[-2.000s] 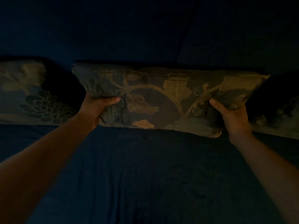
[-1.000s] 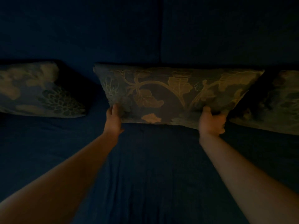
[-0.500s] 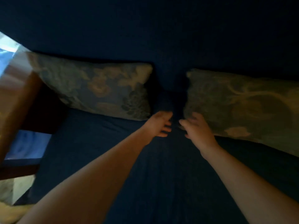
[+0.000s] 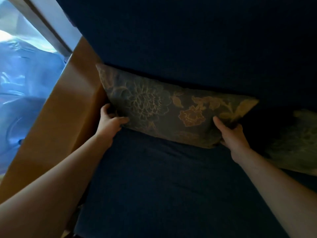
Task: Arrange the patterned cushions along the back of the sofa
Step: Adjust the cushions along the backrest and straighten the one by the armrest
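Note:
A dark floral patterned cushion [image 4: 164,107] leans against the dark blue sofa back [image 4: 188,40] at the sofa's left end, next to the wooden armrest. My left hand [image 4: 109,121] grips its lower left corner, thumb over the front. My right hand [image 4: 231,133] grips its lower right corner. A second patterned cushion [image 4: 295,143] rests to the right, partly cut off by the frame edge. The light is dim.
A brown wooden armrest [image 4: 65,117] borders the sofa on the left. Beyond it lie a pale window frame [image 4: 49,24] and bluish fabric [image 4: 25,74]. The dark blue seat [image 4: 163,186] spreads below the cushions.
My view has swung left. Both hands left the middle cushion, crossed the gap and now hold the left cushion by its lower corners, beside the armrest.

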